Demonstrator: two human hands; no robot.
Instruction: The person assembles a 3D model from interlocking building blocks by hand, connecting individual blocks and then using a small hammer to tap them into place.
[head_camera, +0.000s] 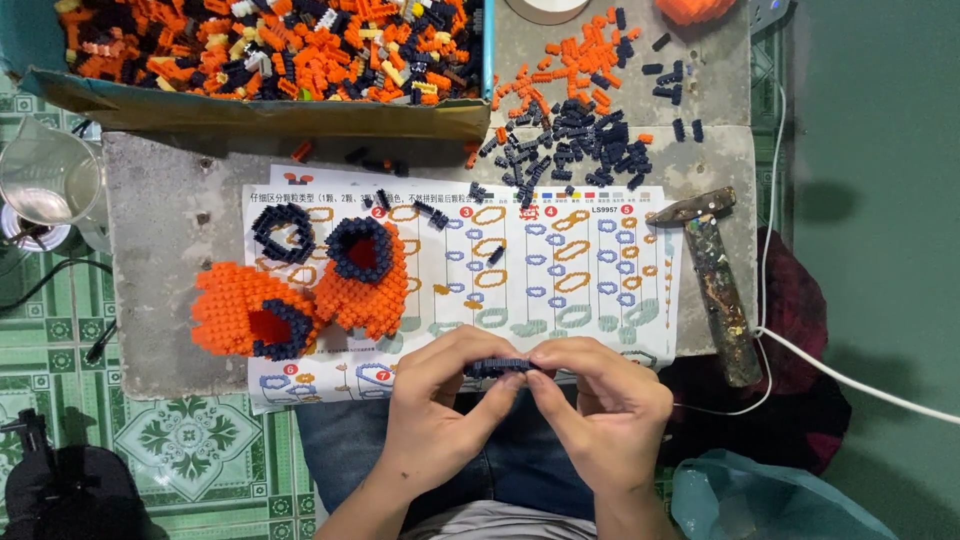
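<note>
Our left hand (435, 400) and right hand (600, 405) meet just past the near edge of the grey slab (160, 250), both pinching a short strip of dark navy bricks (497, 367) between thumbs and fingertips. Beyond them lies the printed instruction sheet (560, 270), with two finished orange hollow sections (300, 295) rimmed in navy resting on its left end and a bare navy ring (282, 232) just behind them. Further out, loose navy and orange bricks (580, 130) are scattered across the slab, and a cardboard box (270, 60) is heaped with more. A paint-spattered hammer (715, 280) lies at the right. By our reckoning the build is partway along: some sections assembled, many bricks unused.
</note>
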